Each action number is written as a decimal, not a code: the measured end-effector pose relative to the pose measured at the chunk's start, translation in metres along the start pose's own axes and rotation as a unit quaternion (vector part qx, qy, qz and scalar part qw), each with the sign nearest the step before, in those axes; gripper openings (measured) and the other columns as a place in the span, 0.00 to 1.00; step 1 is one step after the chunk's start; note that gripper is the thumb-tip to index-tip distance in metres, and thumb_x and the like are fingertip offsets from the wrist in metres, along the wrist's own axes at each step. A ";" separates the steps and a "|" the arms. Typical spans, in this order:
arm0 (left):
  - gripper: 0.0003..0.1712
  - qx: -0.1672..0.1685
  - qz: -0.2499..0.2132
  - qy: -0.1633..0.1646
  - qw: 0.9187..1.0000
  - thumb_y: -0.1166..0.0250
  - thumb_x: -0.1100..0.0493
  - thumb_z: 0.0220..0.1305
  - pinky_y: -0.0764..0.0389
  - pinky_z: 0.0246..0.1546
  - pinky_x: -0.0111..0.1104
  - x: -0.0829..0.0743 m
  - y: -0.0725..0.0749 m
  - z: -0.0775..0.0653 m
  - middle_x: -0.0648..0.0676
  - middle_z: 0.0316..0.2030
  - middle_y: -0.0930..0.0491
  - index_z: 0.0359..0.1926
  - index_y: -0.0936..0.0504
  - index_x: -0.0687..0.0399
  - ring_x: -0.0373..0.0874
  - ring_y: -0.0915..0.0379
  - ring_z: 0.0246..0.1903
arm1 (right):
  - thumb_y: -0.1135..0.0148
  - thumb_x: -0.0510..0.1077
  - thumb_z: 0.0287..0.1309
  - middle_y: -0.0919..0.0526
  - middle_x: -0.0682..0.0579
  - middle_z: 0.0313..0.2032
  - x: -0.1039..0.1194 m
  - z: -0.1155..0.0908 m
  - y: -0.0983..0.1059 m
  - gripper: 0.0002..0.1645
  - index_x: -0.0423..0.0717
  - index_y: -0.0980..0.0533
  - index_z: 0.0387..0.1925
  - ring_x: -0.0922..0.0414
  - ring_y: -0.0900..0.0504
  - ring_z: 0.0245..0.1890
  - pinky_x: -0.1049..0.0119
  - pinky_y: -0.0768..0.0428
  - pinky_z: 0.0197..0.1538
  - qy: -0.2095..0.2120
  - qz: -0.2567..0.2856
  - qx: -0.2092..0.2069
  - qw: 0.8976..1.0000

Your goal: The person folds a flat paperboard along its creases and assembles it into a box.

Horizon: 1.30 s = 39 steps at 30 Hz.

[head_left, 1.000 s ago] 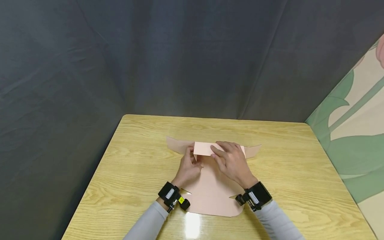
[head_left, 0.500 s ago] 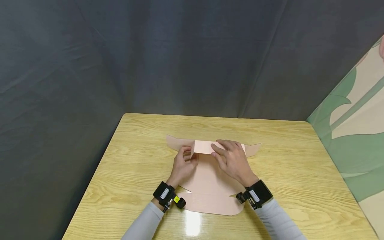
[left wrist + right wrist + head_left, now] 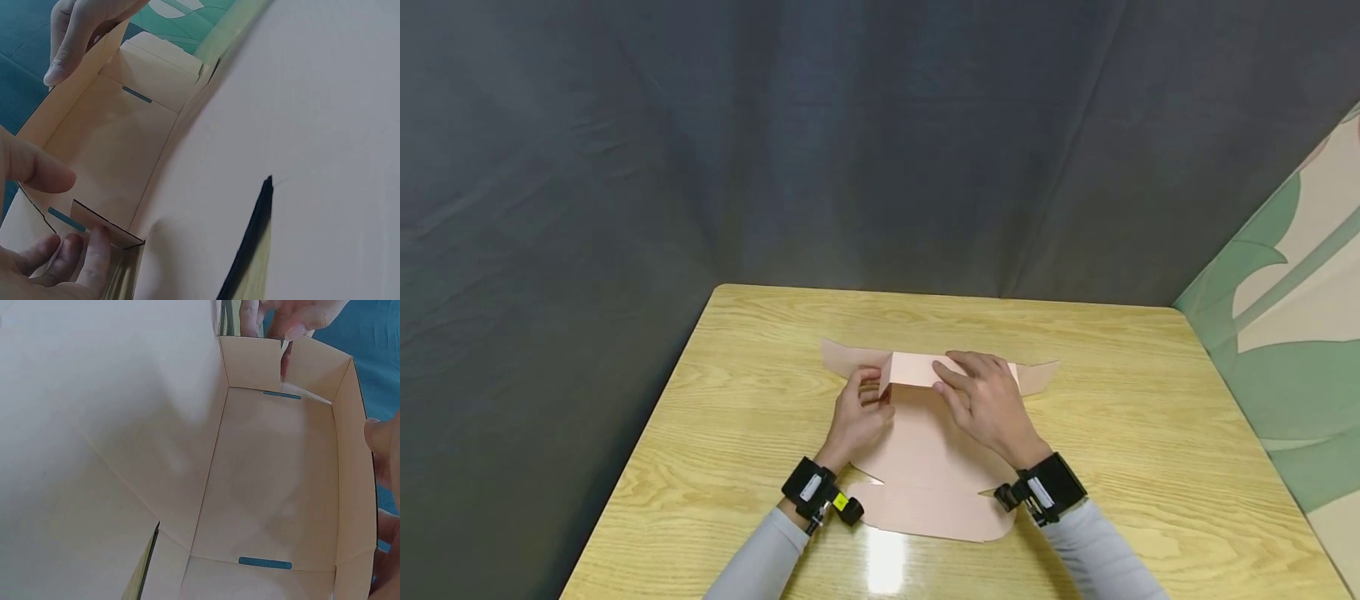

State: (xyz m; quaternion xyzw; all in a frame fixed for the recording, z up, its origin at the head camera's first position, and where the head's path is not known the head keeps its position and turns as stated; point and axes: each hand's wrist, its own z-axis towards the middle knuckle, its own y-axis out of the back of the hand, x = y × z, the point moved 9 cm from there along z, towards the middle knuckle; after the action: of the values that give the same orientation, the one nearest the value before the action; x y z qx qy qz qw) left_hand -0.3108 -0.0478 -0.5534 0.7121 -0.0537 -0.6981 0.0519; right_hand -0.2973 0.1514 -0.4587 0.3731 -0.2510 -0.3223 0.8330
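Observation:
A partly folded pale pink cardboard box (image 3: 925,450) lies on the table, its far wall (image 3: 913,369) bent up and over. At the left end, my left hand (image 3: 859,417) has its fingers curled behind a small end flap (image 3: 106,225), with the thumb on the inner side. Both left end flaps stand up in the right wrist view, the left fingertips at the gap between them. My right hand (image 3: 988,408) holds the far wall, fingers lying over it and thumb at its near edge. Slots (image 3: 265,562) show in the panel below. The right end flaps are partly hidden.
Side wings of the cardboard (image 3: 850,358) stick out past the far wall. The wooden table (image 3: 722,433) extends around the box. Dark cloth (image 3: 880,150) hangs behind it, and a flower-patterned cloth (image 3: 1285,358) borders the right side.
My left hand has shifted left and outward, and the left end flap is more visible beside the wall. My right hand keeps its hold on the far wall. The head view has shifted slightly.

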 end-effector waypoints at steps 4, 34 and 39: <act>0.37 0.005 -0.013 -0.005 1.000 0.33 0.73 0.52 0.16 0.63 0.48 0.000 0.002 0.000 0.67 0.64 0.23 0.66 0.26 0.63 0.62 0.20 0.59 | 0.31 0.50 0.68 0.13 0.35 0.57 0.001 -0.001 0.001 0.20 0.45 0.12 0.56 0.38 0.15 0.58 0.37 0.21 0.62 0.001 0.001 -0.003 1.000; 0.17 -0.077 0.404 -0.252 0.876 0.22 0.51 0.61 0.33 0.62 0.54 -0.059 0.061 0.015 0.56 0.59 0.19 0.46 0.13 0.55 0.61 0.32 0.63 | 0.31 0.50 0.69 0.13 0.35 0.57 0.006 -0.003 0.000 0.20 0.45 0.11 0.55 0.38 0.15 0.57 0.36 0.21 0.61 0.007 0.002 -0.002 1.000; 0.19 -0.089 0.408 -0.275 0.866 0.19 0.47 0.58 0.29 0.59 0.53 -0.065 0.056 0.008 0.55 0.56 0.17 0.41 0.13 0.54 0.60 0.29 0.60 | 0.32 0.50 0.69 0.13 0.35 0.57 0.006 -0.002 0.001 0.20 0.45 0.11 0.56 0.38 0.15 0.58 0.36 0.21 0.61 0.007 0.001 -0.003 1.000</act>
State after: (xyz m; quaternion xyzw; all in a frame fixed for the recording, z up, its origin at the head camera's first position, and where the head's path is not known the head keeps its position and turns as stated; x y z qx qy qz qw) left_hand -0.3202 -0.0935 -0.4810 0.3987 -0.2889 -0.7838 0.3784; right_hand -0.2918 0.1488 -0.4588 0.3727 -0.2447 -0.3200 0.8359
